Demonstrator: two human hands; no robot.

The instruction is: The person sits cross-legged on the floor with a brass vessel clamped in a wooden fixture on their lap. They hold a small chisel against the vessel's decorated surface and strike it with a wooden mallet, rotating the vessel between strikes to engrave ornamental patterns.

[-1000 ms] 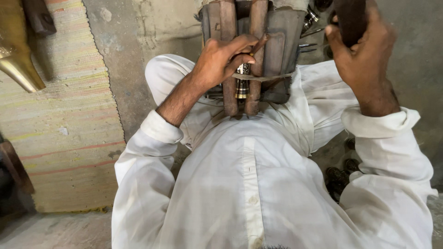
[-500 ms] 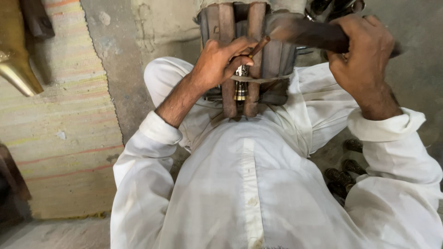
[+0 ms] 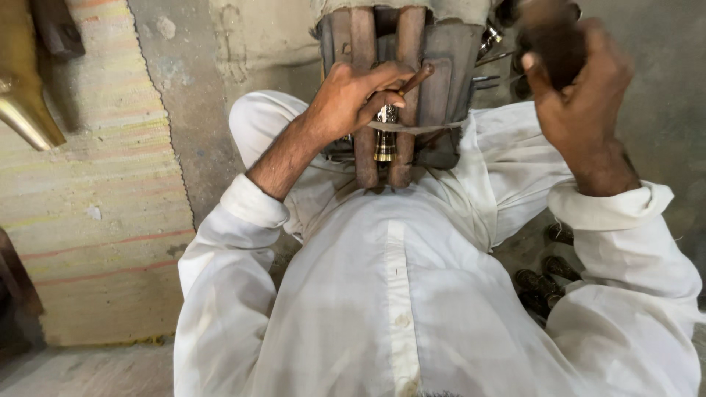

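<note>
A striped woven mat [image 3: 81,242] fills the left of the frame. At top centre stands a dark wooden clamp block [image 3: 401,88], gripping a small brass piece [image 3: 384,141] between its two upright bars. The right hand [image 3: 577,99], upper right, is closed around a blurred dark wooden mallet [image 3: 555,40]. The left hand [image 3: 353,99], well apart from it, pinches a thin rod-like tool [image 3: 415,77] against the block, just above the brass piece.
</note>
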